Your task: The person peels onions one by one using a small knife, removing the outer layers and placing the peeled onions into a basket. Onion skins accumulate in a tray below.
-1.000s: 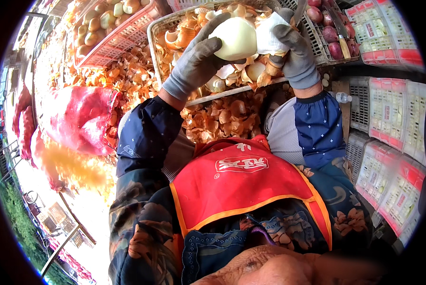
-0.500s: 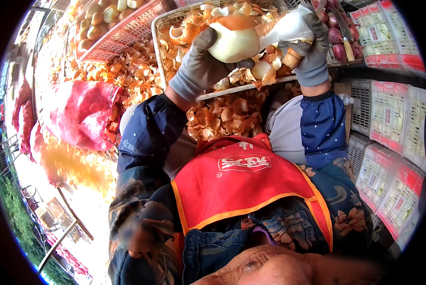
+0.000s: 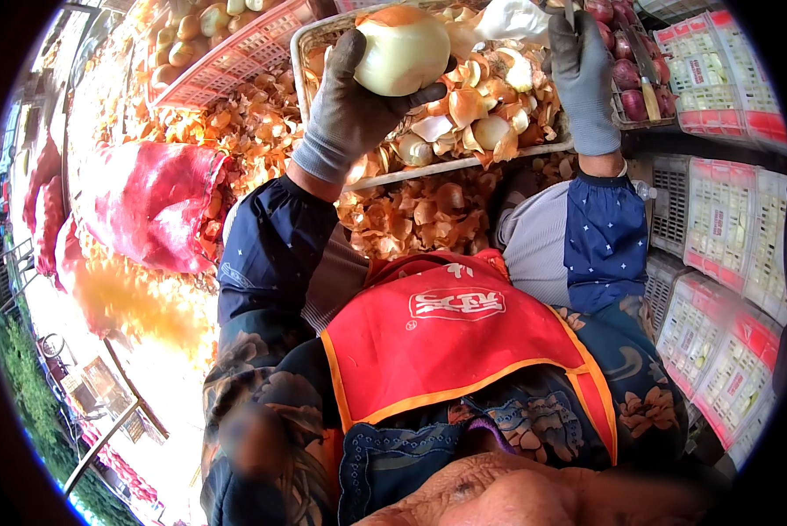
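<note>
My left hand [image 3: 354,118], in a grey glove, has the big pale onion [image 3: 402,57] in its grip. Those fingers [image 3: 348,57] are spread only as far as the onion is wide: my thumb presses against its left side, and the others curl beneath it, with a dark fingertip showing at its lower right. I hold the onion up over the near left part of the light-coloured crate [image 3: 463,165], above the loose skins. Most of its surface is bare and whitish-green, with a patch of orange-brown skin on the top.

My right hand [image 3: 584,96], gloved the same way, is at the right end of the crate, well apart from my left. Its fingers point away from me and I see them mostly from the back, close together. A thin grey strip shows at their tips, too little to name, so I cannot tell how tightly they are closed or on what. Just left of them is a crumpled white piece [image 3: 512,21], and whether my fingers touch it I cannot tell.

Below my hands the crate is heaped with onion skins [image 3: 468,105] and a few pale onion pieces. To the right of my right hand, red onions [image 3: 626,74] sit in a dark crate, and a knife with a wooden handle [image 3: 650,101] lies on them.
</note>
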A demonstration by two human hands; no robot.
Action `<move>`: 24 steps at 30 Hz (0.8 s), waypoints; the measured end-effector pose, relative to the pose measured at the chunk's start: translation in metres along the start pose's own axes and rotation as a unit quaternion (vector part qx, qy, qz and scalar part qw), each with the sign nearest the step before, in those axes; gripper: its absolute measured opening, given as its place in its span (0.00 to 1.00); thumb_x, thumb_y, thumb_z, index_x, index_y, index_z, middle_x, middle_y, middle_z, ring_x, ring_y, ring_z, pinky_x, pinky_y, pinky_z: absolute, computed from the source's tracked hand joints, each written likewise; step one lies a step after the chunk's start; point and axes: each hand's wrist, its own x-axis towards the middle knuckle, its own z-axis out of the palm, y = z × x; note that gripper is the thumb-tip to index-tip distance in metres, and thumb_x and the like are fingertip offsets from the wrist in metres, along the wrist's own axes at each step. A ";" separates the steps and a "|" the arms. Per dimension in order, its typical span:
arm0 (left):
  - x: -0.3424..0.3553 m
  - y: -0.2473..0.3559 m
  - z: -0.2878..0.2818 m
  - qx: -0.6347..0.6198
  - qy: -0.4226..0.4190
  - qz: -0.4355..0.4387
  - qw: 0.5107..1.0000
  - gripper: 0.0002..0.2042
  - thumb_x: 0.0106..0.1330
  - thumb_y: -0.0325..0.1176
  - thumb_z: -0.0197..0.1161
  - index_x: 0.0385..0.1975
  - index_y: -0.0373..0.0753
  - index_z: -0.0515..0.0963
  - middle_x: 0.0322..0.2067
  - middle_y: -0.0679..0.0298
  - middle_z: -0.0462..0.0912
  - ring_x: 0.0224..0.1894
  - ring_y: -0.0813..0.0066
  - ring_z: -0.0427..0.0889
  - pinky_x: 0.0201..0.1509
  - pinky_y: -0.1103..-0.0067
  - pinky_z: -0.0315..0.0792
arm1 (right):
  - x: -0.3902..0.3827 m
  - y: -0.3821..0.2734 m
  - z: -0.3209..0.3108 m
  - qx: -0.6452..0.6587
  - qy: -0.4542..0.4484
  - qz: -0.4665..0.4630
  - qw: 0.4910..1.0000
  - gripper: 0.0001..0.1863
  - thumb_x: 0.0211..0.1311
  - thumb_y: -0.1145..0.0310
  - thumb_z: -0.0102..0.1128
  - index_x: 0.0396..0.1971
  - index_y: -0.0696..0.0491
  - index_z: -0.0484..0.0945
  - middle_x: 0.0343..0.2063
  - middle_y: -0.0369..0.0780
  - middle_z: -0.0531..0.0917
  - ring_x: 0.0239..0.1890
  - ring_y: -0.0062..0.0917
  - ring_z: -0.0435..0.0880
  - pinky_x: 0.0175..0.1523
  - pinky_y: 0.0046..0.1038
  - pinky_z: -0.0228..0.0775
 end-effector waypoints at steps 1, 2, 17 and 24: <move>0.000 -0.001 -0.002 -0.006 0.004 0.003 1.000 0.34 0.57 0.57 0.65 0.58 0.43 0.65 0.59 0.55 0.68 0.60 0.52 0.70 0.57 0.52 0.71 | -0.019 0.000 0.006 -0.031 -0.059 -0.004 0.998 0.11 0.68 0.69 0.51 0.48 0.54 0.75 0.37 0.34 0.80 0.30 0.17 0.80 0.30 0.20 0.71; 0.000 -0.001 -0.001 0.009 0.006 0.008 1.000 0.34 0.58 0.57 0.64 0.59 0.43 0.65 0.59 0.56 0.68 0.60 0.52 0.70 0.57 0.52 0.71 | -0.025 -0.008 0.002 -0.004 -0.114 0.017 0.993 0.13 0.65 0.69 0.55 0.48 0.53 0.75 0.35 0.36 0.79 0.30 0.20 0.81 0.31 0.21 0.73; -0.006 -0.005 -0.004 -0.002 0.043 0.011 0.999 0.33 0.60 0.53 0.65 0.59 0.39 0.65 0.54 0.54 0.72 0.55 0.55 0.75 0.50 0.62 0.79 | -0.027 -0.061 0.008 -0.032 -0.229 -0.094 0.968 0.20 0.56 0.52 0.63 0.45 0.46 0.80 0.28 0.35 0.76 0.25 0.27 0.80 0.26 0.27 0.72; -0.006 -0.010 -0.006 0.073 0.051 0.027 0.996 0.30 0.63 0.52 0.61 0.58 0.37 0.65 0.53 0.55 0.73 0.55 0.58 0.75 0.53 0.62 0.76 | -0.029 -0.061 0.008 -0.097 -0.231 -0.102 0.963 0.21 0.58 0.49 0.59 0.47 0.44 0.79 0.28 0.35 0.75 0.24 0.26 0.80 0.26 0.26 0.72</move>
